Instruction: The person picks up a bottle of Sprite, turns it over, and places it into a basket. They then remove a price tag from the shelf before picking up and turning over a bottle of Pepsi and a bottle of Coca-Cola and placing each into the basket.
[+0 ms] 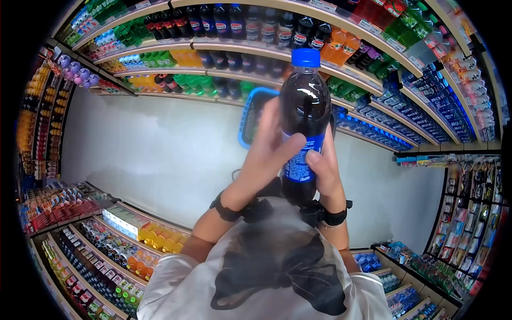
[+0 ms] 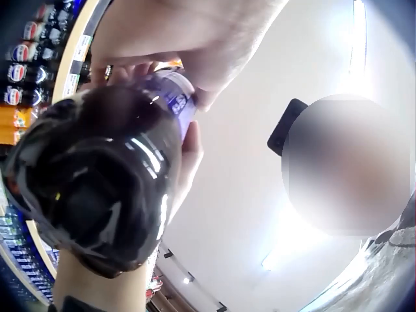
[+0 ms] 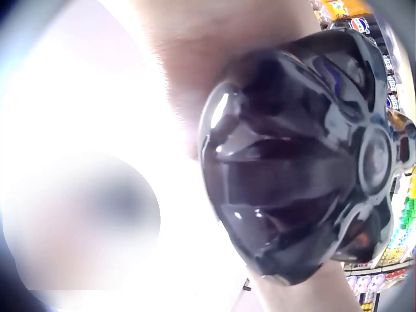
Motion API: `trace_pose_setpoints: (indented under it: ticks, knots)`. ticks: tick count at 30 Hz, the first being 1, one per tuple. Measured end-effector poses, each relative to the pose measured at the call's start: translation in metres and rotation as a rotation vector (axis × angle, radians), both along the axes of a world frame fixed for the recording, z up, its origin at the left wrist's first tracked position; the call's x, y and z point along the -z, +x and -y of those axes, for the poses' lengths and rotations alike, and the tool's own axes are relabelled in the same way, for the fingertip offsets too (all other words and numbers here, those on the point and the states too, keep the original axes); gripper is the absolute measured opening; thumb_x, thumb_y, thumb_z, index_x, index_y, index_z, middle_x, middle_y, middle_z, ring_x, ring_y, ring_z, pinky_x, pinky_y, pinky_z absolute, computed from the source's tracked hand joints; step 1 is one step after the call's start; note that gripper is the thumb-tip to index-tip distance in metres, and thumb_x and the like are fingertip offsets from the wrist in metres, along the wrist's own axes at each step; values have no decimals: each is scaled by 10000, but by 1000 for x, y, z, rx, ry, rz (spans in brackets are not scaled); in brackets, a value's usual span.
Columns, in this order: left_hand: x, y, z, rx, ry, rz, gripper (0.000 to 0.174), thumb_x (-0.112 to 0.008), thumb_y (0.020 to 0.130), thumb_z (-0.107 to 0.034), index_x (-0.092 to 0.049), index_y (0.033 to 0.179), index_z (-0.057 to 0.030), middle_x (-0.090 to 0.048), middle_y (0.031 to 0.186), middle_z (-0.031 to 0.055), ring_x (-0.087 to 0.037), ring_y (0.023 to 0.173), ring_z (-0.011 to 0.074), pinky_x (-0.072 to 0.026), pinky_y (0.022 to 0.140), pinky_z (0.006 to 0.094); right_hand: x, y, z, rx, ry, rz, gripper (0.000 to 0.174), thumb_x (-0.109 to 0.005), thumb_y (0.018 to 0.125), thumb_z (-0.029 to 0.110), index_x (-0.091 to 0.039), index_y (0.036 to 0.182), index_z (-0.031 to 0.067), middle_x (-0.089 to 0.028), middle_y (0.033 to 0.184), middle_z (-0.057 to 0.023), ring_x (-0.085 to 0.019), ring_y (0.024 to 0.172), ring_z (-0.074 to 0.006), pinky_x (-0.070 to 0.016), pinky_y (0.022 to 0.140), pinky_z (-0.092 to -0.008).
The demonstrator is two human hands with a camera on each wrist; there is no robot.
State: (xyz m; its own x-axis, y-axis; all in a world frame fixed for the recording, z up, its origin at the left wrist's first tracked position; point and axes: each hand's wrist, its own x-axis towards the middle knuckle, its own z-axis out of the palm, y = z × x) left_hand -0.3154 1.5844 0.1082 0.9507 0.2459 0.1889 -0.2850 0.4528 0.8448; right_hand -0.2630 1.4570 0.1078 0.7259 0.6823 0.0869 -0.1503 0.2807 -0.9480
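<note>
A large cola bottle with a blue cap and blue label stands upright in front of my chest in the head view. My left hand grips its left side, thumb across the label. On the other side my right hand holds it, thumb tip on the label's right part. The dark ribbed base of the bottle fills much of the left wrist view, with the label beyond it. In the right wrist view the bottle's base hides most of the fingers.
A blue-rimmed basket sits on the floor behind the bottle. Ahead run shelves of soft drinks, with blue-labelled water bottles to the right. More drink shelves stand at the lower left, and hanging packets line the right.
</note>
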Motion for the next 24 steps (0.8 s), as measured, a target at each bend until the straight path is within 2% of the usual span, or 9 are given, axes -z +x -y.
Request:
trace_pose_setpoints:
  ticks: [4, 7, 10, 11, 14, 15, 18, 19, 24]
  knots:
    - [-1, 5, 6, -30, -110, -50, 588, -650, 860, -170, -347, 1329, 14, -480, 1276, 107, -452, 1200, 188, -349, 1012, 319, -2, -4, 6, 5, 0, -78, 710, -613, 844, 304, -262, 1377, -7, -420, 1283, -108, -398, 1190, -178, -306, 1018, -314]
    - [3, 3, 19, -122, -179, -77, 546, -634, 876, -229, -388, 1305, 2, -514, 1234, 94, -503, 1134, 170, -408, 955, 306, -4, -5, 9, 4, -56, -48, 703, -616, 847, 304, -266, 1377, 2, -431, 1273, -108, -404, 1190, -175, -309, 1017, -318]
    - [-5, 0, 23, -90, -162, -187, 665, -495, 904, -498, -383, 1347, -16, -524, 1259, 136, -579, 1053, 183, -498, 857, 326, -2, -10, 17, 16, -101, 108, 696, -619, 847, 308, -274, 1373, 10, -438, 1285, -120, -416, 1203, -183, -315, 1017, -330]
    - [11, 4, 21, -12, -212, -180, 716, -336, 917, -596, -390, 1352, -29, -520, 1280, 145, -597, 1027, 203, -518, 838, 349, -4, -7, 20, -18, -78, 155, 697, -616, 850, 315, -274, 1371, 3, -441, 1308, -134, -428, 1221, -203, -323, 1021, -346]
    - [0, 5, 16, 43, -301, -245, 739, -248, 926, -614, -377, 1370, -37, -507, 1308, 142, -565, 1101, 223, -494, 894, 353, -1, -10, 17, -56, 71, 9, 714, -613, 853, 328, -260, 1376, -6, -439, 1326, -143, -437, 1226, -213, -335, 1018, -351]
    - [-3, 9, 19, 22, -285, -151, 740, -213, 938, -614, -358, 1387, -43, -494, 1323, 147, -507, 1188, 237, -462, 949, 354, 0, -9, 18, -73, 84, -25, 689, -600, 865, 328, -282, 1367, -20, -458, 1309, -146, -456, 1207, -211, -345, 1011, -340]
    - [-5, 15, 22, 40, -464, -114, 706, -287, 941, -605, -413, 1325, -26, -523, 1284, 128, -609, 966, 161, -524, 780, 282, 7, -4, 22, -53, 10, -1, 635, -584, 881, 322, -333, 1346, -31, -486, 1282, -143, -479, 1180, -199, -366, 987, -308]
    - [-4, 15, 23, 53, -461, -107, 710, -272, 940, -610, -406, 1332, -32, -520, 1287, 126, -606, 975, 162, -521, 793, 288, 11, -1, 24, -62, 6, -13, 570, -559, 904, 303, -380, 1321, -42, -509, 1261, -138, -492, 1157, -179, -378, 968, -283]
    - [-2, 13, 20, 41, -401, -86, 709, -221, 942, -616, -372, 1364, -66, -504, 1307, 128, -591, 1016, 168, -503, 853, 309, 9, -12, 15, 30, 20, -28, 519, -509, 932, 287, -388, 1315, -42, -514, 1249, -126, -495, 1125, -149, -384, 951, -281]
